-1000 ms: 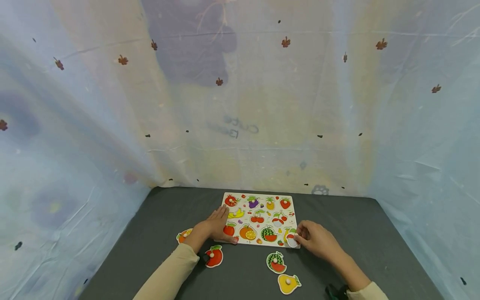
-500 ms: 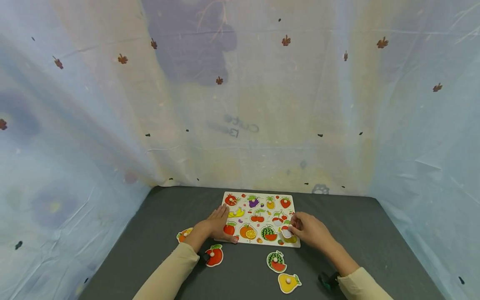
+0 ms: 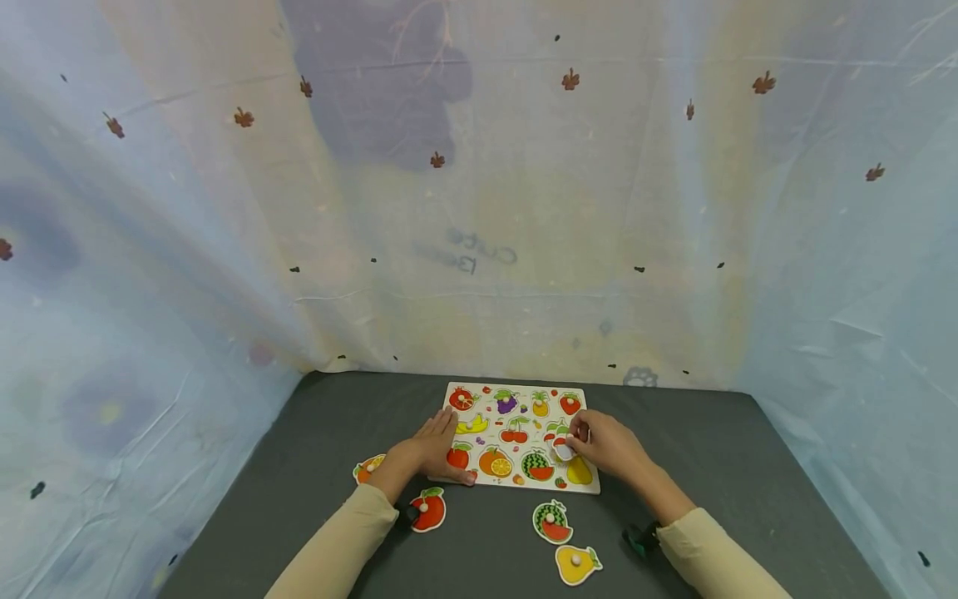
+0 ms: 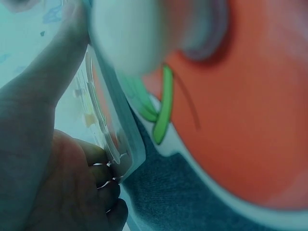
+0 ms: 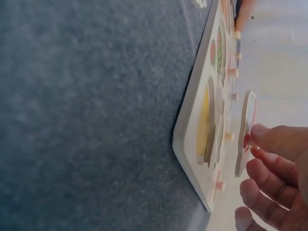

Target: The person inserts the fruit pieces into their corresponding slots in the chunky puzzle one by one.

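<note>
A white wooden fruit puzzle board (image 3: 539, 487) lies on the dark table. My left hand (image 3: 430, 449) rests on its left edge, fingers extended and thumb on the front corner. Above the board's right side, my right hand (image 3: 614, 445) pinches a red-and-white fruit puzzle piece (image 3: 561, 450) by its knob. The right wrist view shows this piece (image 5: 245, 120) raised off the board and tilted; its picture is mostly hidden. It hovers near the printed red-and-white fruit spot, just above the yellow pear recess (image 3: 580, 472).
Loose knobbed pieces lie in front of the board: a watermelon (image 3: 551, 522), a yellow pear (image 3: 575, 566) and a red fruit (image 3: 430, 512) beside my left wrist. An orange piece (image 3: 367, 471) is partly behind the left forearm. A patterned cloth (image 3: 479, 208) hangs behind the table.
My right hand has moved left and away from me with the red-and-white fruit puzzle piece, from the board's front right corner, uncovering the pear recess. The left hand stays in place.
</note>
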Available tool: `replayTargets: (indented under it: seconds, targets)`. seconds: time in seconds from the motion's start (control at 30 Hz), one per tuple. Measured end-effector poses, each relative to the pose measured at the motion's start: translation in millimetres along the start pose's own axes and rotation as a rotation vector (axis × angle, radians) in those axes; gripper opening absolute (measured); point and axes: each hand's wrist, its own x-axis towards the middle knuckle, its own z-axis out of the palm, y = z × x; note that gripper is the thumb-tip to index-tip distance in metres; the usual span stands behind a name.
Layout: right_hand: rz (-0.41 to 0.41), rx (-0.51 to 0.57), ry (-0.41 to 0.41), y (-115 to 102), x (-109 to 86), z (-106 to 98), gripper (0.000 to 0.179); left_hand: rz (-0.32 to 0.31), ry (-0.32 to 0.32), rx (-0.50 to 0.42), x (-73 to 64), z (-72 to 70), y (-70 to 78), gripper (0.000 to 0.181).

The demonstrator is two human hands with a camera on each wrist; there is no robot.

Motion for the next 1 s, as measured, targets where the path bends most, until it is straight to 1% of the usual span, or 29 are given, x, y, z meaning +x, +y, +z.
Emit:
replayTargets:
  seconds: [0.2,0.33,0.5,0.8,1.0]
  targets:
    - [0.004,-0.002,-0.022,2,10.5,4,0.015,-0.001,0.007,0.006,0.2,0.7,0.3,0.135]
    - [-0.008,0.003,-0.025,1,17.1,5,0.014,-0.009,0.009,0.010,1.0,1.4,-0.4,0.135]
    - [-0.006,-0.010,-0.045,1,24.6,8,0.014,-0.001,0.007,0.008,1.7,0.8,-0.3,0.134]
    - [0.011,-0.019,-0.064,2,32.4,14,0.014,-0.001,0.014,0.000,2.9,2.0,-1.7,0.134]
    - [0.005,-0.027,-0.072,3,35.2,15,0.014,0.000,0.017,0.004,-1.5,-0.5,2.5,0.132]
